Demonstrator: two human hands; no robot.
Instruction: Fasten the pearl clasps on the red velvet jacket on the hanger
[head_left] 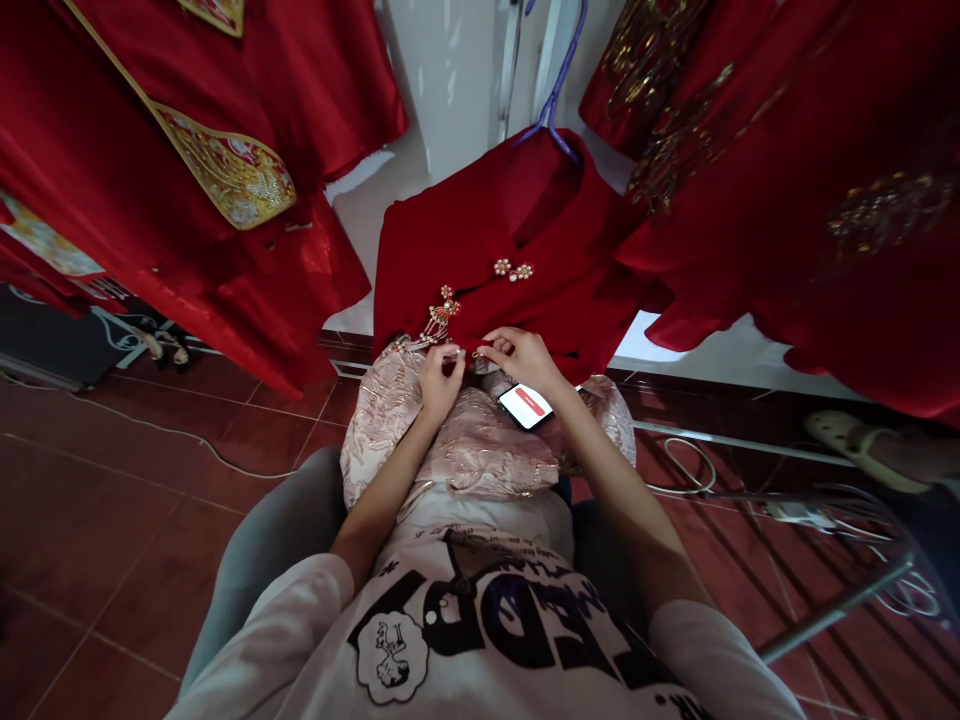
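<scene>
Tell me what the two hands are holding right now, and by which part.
Both hands, left hand and right hand, pinch the lower front edge of the red garment between their fingers, near the gold tassel clasp. The exact grip point is too small to tell.

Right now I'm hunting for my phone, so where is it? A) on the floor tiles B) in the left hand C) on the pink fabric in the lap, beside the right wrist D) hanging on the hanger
C: the phone lies screen-up on the pink fabric, just under the right hand.

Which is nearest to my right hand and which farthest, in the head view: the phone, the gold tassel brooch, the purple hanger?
From the right hand:
1. Phone, just below the wrist, on the lap.
2. Gold tassel brooch, to the left on the red jacket.
3. Purple hanger, up top.
</scene>
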